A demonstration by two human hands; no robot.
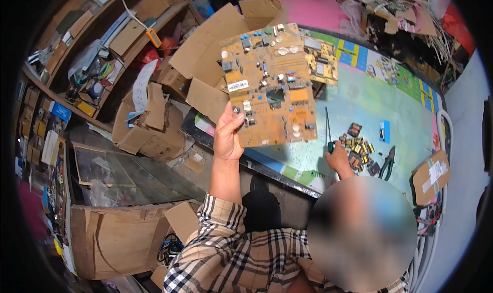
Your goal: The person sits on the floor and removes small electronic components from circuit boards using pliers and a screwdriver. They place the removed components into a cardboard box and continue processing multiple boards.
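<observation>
My left hand (227, 134) grips the lower left edge of a large tan circuit board (272, 108), thumb on its face. The board is held up, tilted, with its component side showing capacitors, a white label and small blue parts. On the table, my right hand (340, 160) is closed round the dark handle of a screwdriver (327, 123), its thin shaft pointing away from me. Just right of that hand lies a pile of small transformers and other loose components (362, 152). Black-handled pliers (387, 163) rest beside the pile. A blurred round patch hides part of my right arm.
A second circuit board (321, 62) lies behind the held one, next to an open cardboard box (205, 52). A small blue part (384, 131) sits on the patterned table (405, 98). A cardboard piece (430, 177) is at the right edge. Cluttered shelves (92, 52) stand left.
</observation>
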